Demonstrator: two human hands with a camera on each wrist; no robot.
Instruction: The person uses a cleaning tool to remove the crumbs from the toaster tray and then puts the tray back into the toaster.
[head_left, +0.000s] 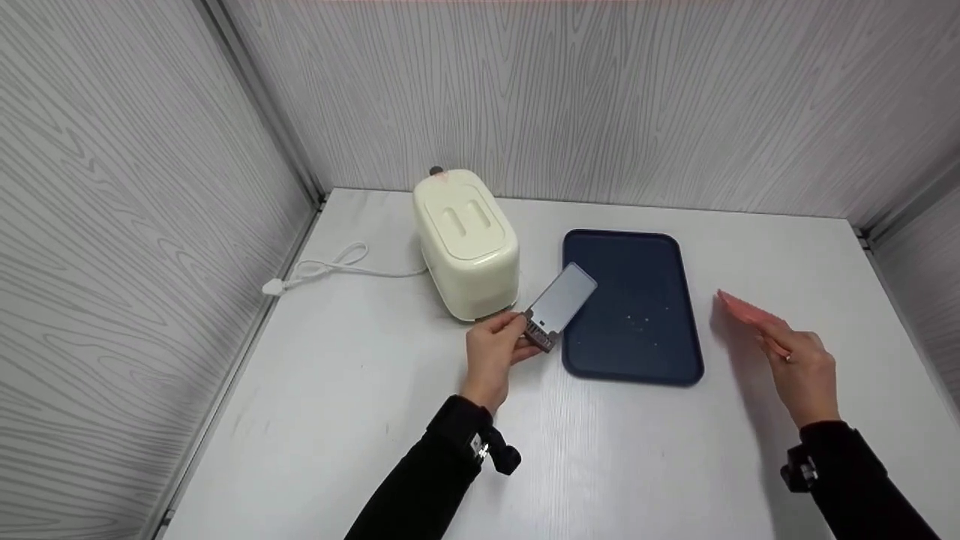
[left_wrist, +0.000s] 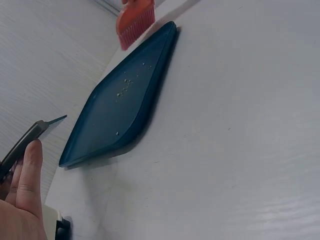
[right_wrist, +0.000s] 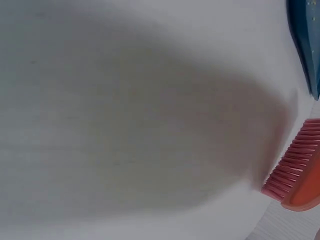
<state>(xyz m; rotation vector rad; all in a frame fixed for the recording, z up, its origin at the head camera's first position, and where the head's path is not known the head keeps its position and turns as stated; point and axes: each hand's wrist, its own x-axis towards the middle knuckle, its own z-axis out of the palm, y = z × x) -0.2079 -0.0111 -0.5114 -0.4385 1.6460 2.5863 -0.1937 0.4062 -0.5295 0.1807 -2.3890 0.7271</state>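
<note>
Head cam shows gray tray (head_left: 564, 296) face-on, L wrist edge-on.

Pale plate (head_left: 564, 297) and coral brush (head_left: 752, 313), held well apart

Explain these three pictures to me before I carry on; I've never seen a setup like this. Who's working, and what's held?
There's no machine arm: a person works with two bare hands. The big picture looks down from the head; the other two look out from the left and right wrists.

On the white table stands a cream, rounded box-shaped appliance, probably a toaster, with a white power cord. Right of it lies a dark blue rectangular tray with small pale crumbs.

The left hand grips a flat, pale grey rectangular panel with a dark end. The right hand holds a reddish-orange brush with pink bristles.
</note>
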